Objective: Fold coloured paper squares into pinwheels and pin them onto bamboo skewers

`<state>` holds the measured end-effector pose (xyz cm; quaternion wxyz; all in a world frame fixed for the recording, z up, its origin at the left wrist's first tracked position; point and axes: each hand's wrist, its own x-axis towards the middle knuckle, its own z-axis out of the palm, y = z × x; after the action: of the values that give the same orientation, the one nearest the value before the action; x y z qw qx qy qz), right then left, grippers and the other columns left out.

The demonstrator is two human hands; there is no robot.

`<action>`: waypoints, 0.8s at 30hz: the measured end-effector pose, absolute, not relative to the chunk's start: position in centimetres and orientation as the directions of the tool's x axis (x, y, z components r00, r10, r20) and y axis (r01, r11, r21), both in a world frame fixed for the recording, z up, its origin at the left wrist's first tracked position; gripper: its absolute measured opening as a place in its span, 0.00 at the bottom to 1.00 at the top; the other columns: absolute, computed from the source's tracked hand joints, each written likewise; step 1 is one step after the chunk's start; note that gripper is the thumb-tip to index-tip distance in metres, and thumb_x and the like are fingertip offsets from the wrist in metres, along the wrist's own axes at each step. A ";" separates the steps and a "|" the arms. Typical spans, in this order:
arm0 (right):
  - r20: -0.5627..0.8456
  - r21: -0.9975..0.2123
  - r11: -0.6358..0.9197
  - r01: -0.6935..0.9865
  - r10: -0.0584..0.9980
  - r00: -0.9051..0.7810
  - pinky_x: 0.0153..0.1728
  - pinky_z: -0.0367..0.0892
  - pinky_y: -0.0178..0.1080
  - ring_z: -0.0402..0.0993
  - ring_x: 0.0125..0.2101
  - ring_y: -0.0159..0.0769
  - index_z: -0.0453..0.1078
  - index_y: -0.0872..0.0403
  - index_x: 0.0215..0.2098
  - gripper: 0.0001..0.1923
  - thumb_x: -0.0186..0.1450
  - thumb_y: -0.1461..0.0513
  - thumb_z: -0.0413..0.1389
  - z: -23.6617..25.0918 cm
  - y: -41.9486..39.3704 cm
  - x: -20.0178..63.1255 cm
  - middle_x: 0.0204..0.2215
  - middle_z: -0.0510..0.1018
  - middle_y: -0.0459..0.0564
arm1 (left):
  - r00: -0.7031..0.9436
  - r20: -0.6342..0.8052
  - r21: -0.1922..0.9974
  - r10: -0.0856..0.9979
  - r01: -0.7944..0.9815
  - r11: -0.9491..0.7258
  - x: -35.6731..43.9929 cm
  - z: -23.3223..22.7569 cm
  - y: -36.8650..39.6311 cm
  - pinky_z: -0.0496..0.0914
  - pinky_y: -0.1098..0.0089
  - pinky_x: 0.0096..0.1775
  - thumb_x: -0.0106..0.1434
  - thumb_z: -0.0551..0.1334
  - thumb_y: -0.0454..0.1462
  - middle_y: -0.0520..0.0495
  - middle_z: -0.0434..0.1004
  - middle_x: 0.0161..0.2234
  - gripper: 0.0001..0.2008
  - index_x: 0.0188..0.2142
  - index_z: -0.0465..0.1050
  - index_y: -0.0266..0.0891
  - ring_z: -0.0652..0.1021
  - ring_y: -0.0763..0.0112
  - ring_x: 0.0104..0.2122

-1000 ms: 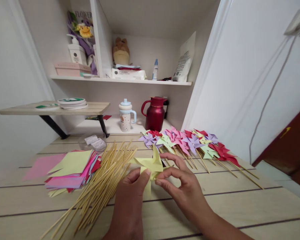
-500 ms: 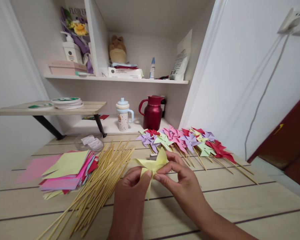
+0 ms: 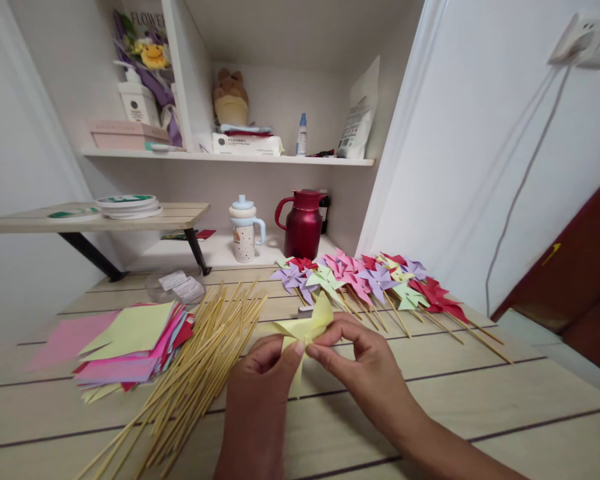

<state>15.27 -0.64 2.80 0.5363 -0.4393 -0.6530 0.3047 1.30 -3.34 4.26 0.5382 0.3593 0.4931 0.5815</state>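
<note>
A pale yellow paper pinwheel is held between both hands above the table. My left hand pinches it near the centre, with the thumb pressed on the paper. From the other side, the thumb and index finger of my right hand close on the paper by its middle; whether they also grip a small fastener is hidden. One blade stands up and another hangs below. Just behind it lies a small grey object, partly covered. To the left is a loose pile of thin wooden sticks.
Cut coloured paper sheets are stacked at the left, near a clear round container. Finished pinwheels on sticks lie at the back right. A red thermos jug, a cup and a raised stand are behind.
The blades are folded slightly closer to the centre of the pinwheel. Both hands keep their pinch in nearly the same place; the view has shifted slightly.
</note>
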 end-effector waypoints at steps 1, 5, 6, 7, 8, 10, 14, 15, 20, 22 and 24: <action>0.427 -0.873 0.422 0.245 0.904 -0.034 0.43 0.65 0.44 0.73 0.38 0.43 0.71 0.51 0.22 0.10 0.57 0.58 0.65 2.8 -0.6 15.3 0.33 0.78 0.48 | -0.156 -0.113 0.959 0.981 -0.276 0.066 1.3 4.2 -3.3 0.71 0.67 0.35 0.48 0.70 0.42 0.45 0.82 0.38 0.09 0.28 0.82 0.40 0.79 0.58 0.35; 0.418 -0.879 0.410 0.243 0.908 -0.020 0.42 0.65 0.44 0.73 0.38 0.43 0.71 0.51 0.22 0.10 0.56 0.58 0.65 2.8 -0.5 15.3 0.33 0.78 0.49 | -0.161 -0.119 0.959 0.980 -0.276 0.071 1.3 4.3 -3.3 0.71 0.66 0.35 0.46 0.71 0.43 0.45 0.82 0.33 0.10 0.27 0.82 0.40 0.78 0.58 0.34; 0.418 -0.878 0.410 0.246 0.908 -0.021 0.42 0.65 0.44 0.73 0.38 0.43 0.71 0.51 0.22 0.10 0.56 0.58 0.65 2.7 -0.5 15.3 0.33 0.78 0.48 | -0.171 -0.118 0.962 0.978 -0.265 0.070 1.3 4.4 -3.3 0.71 0.67 0.34 0.45 0.71 0.43 0.46 0.81 0.30 0.10 0.26 0.81 0.40 0.78 0.58 0.33; 0.419 -0.877 0.411 0.249 0.908 -0.025 0.42 0.65 0.44 0.73 0.37 0.42 0.71 0.51 0.22 0.10 0.56 0.58 0.65 2.7 -0.5 15.3 0.33 0.78 0.48 | -0.177 -0.118 0.965 0.977 -0.253 0.071 1.3 4.4 -3.3 0.70 0.67 0.33 0.45 0.71 0.43 0.47 0.80 0.28 0.10 0.24 0.80 0.40 0.78 0.58 0.32; 0.421 -0.875 0.414 0.251 0.907 -0.028 0.42 0.65 0.44 0.73 0.37 0.42 0.71 0.51 0.22 0.10 0.57 0.59 0.65 2.7 -0.5 15.3 0.33 0.78 0.48 | -0.186 -0.113 0.969 0.976 -0.237 0.067 1.3 4.4 -3.3 0.70 0.68 0.32 0.45 0.71 0.43 0.47 0.79 0.25 0.09 0.22 0.80 0.40 0.77 0.59 0.31; 0.423 -0.873 0.419 0.249 0.905 -0.042 0.43 0.66 0.44 0.73 0.38 0.42 0.71 0.51 0.22 0.10 0.57 0.59 0.65 2.7 -0.5 15.3 0.33 0.78 0.48 | -0.200 -0.094 0.977 0.975 -0.207 0.052 1.3 4.3 -3.2 0.69 0.69 0.31 0.46 0.70 0.42 0.49 0.77 0.24 0.08 0.21 0.78 0.40 0.77 0.60 0.31; 0.423 -0.874 0.429 0.231 0.903 -0.075 0.49 0.64 0.46 0.72 0.45 0.44 0.74 0.50 0.26 0.06 0.56 0.59 0.66 2.7 -0.4 15.4 0.40 0.78 0.49 | -0.207 -0.101 0.982 0.973 -0.177 0.065 1.2 4.0 -2.8 0.67 0.71 0.29 0.47 0.69 0.41 0.51 0.77 0.24 0.07 0.22 0.78 0.40 0.75 0.64 0.27; 0.418 -0.882 0.422 0.208 0.906 -0.067 0.51 0.63 0.46 0.71 0.48 0.45 0.74 0.50 0.30 0.07 0.55 0.59 0.67 2.6 -0.3 15.5 0.43 0.77 0.49 | -0.201 -0.108 0.983 0.974 -0.170 0.074 1.1 4.0 -2.7 0.67 0.71 0.28 0.48 0.69 0.41 0.52 0.76 0.23 0.07 0.22 0.77 0.40 0.75 0.65 0.26; 0.263 -0.961 0.261 -0.091 0.965 0.000 0.53 0.65 0.48 0.69 0.53 0.44 0.66 0.44 0.53 0.27 0.57 0.56 0.66 2.6 0.4 16.1 0.50 0.75 0.51 | -0.260 -0.077 0.990 0.963 -0.137 0.042 0.6 4.2 -2.3 0.66 0.72 0.28 0.48 0.69 0.42 0.53 0.73 0.20 0.09 0.20 0.75 0.40 0.75 0.66 0.26; 0.168 -0.971 0.155 -0.180 0.984 -0.058 0.52 0.65 0.48 0.69 0.54 0.45 0.63 0.45 0.58 0.33 0.56 0.56 0.67 2.8 0.5 16.3 0.52 0.75 0.52 | -0.263 -0.082 0.987 0.961 -0.157 0.042 0.5 4.2 -2.2 0.67 0.71 0.29 0.47 0.70 0.42 0.51 0.76 0.23 0.08 0.23 0.78 0.39 0.76 0.64 0.27; 0.124 -0.975 0.088 -0.206 0.978 -0.166 0.52 0.65 0.47 0.69 0.53 0.45 0.66 0.47 0.57 0.32 0.55 0.57 0.68 3.1 0.5 16.3 0.52 0.75 0.53 | -0.244 -0.096 0.982 0.965 -0.180 0.052 0.6 4.1 -2.2 0.68 0.71 0.30 0.47 0.70 0.42 0.49 0.80 0.28 0.09 0.27 0.80 0.39 0.77 0.63 0.28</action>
<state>16.34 0.50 3.09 0.5267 -0.3739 -0.5164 0.5622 0.58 -2.18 4.11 0.4923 0.3683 0.5326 0.5817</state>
